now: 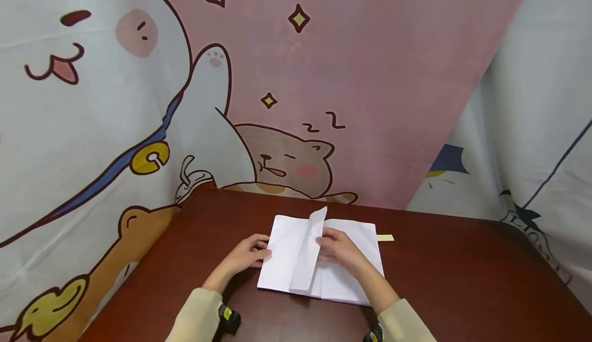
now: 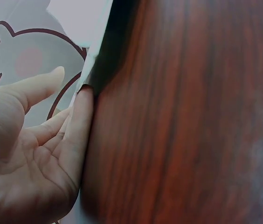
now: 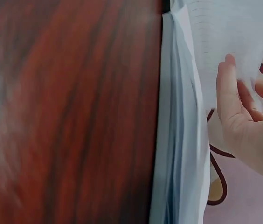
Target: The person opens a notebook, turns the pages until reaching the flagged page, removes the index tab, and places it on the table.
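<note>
**Head view: a white leaf stands up from a spread notebook, held in the right hand**

Taking the notebook as the centre of the dial and twelve as the far side, a white, faintly ruled paper notebook [image 1: 280, 262] lies spread on a dark red-brown, wood-grained bench [image 1: 467, 270]. One thin white paper leaf [image 1: 306, 262] rises near its middle, the top tipped towards one o'clock. A narrow pale-yellow strip [image 1: 385, 238] sticks out from the notebook at two o'clock.

The right hand [image 1: 346, 251] comes in from four o'clock. Its grip is narrow: the digits pinch the right edge of the leaf, one tip in front and others behind.

The left hand [image 1: 240, 254] is at nine o'clock, at the notebook's left edge. Its grip is fairly wide; the left wrist view shows the thumb standing apart from the fingers, with one fingertip touching the notebook's edge beside the bench.

Both arms wear cream sleeves [image 1: 196, 315], and a black wrist device with a yellow mark [image 1: 229, 319] sits at seven o'clock, below the left hand. Beyond the bench, from ten to two o'clock, hangs a pink and white printed cloth [image 1: 393, 85] bearing a sleeping brown cartoon bear [image 1: 289, 158] at about eleven.
</note>
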`<state>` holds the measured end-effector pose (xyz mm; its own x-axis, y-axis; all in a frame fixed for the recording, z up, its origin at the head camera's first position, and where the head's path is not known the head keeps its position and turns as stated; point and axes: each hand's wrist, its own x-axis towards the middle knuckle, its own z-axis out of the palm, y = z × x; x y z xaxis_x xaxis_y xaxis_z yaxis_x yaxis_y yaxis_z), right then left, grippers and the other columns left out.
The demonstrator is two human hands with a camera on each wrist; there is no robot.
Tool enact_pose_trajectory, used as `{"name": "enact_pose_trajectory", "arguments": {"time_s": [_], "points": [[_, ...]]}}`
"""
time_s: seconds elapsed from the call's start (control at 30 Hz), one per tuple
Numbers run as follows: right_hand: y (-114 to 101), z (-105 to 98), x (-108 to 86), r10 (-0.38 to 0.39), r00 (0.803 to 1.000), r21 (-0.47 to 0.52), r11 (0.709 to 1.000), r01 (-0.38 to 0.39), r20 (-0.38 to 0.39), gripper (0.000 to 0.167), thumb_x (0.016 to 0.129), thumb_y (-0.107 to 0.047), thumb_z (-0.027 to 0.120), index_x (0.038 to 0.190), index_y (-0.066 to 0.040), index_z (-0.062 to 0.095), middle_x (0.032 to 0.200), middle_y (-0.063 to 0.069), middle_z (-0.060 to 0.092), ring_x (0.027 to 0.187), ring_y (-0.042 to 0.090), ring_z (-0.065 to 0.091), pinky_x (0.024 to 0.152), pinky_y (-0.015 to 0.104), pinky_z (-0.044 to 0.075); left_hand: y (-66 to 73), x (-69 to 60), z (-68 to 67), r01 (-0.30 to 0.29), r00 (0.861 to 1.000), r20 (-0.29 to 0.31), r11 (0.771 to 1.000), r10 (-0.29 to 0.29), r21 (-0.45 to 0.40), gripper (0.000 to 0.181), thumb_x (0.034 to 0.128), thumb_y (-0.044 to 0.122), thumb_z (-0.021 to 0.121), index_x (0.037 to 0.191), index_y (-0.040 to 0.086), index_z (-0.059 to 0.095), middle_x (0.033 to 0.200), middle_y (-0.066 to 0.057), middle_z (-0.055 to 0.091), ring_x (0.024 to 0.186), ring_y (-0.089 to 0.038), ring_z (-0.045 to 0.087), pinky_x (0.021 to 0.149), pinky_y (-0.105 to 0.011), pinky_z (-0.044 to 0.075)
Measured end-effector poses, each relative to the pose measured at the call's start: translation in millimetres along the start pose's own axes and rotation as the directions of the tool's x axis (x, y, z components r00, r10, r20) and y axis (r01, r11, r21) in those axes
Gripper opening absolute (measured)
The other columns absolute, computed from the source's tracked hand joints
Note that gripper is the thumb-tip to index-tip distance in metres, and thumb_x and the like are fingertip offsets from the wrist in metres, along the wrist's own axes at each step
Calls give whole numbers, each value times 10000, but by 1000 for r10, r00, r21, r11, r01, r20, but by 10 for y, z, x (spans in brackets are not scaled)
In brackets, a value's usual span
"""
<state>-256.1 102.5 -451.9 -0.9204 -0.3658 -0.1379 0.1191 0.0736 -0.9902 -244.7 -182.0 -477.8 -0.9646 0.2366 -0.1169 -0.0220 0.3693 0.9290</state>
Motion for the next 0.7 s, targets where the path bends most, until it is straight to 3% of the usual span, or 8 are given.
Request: {"name": "enact_pose_trajectory", "arguments": {"time_s": [0.1,0.3,0.6,0.7], "points": [[16,55,25,-4,1000,19,1000,3,29,349,994,-126,537,1226,133,506,1036,70,652,935,131,661,873,401,593,14,11,1,-1,1000,-3,1000,1,1,471,961,148,656,1355,-59,501,1181,-221,600,907,-179,647,757,-403,609],[79,183,74,2,998,58,998,-5,67,343,994,-90,527,1234,153,504,1009,83,681,936,157,675,878,401,593,31,16,12,-2,1000,5,1000,2,-4,481,985,208,631,1351,-74,499,1171,-225,616,903,-192,658,758,-404,612],[70,338,202,5,999,-89,996,-8,-38,169,970,-81,594,1006,83,578,942,71,659,873,172,684,756,369,620,76,16,37,30,999,-37,997,-27,73,676,887,366,750,1369,-36,499,1126,-159,597,885,-177,637,782,-403,610],[75,378,220,18,998,-127,992,-26,-63,196,969,-114,609,1011,77,600,950,120,676,871,197,698,737,367,621,79,5,49,35,999,-32,997,-32,74,696,873,368,764,1372,-35,494,1125,-156,583,883,-176,623,791,-407,608]]}}
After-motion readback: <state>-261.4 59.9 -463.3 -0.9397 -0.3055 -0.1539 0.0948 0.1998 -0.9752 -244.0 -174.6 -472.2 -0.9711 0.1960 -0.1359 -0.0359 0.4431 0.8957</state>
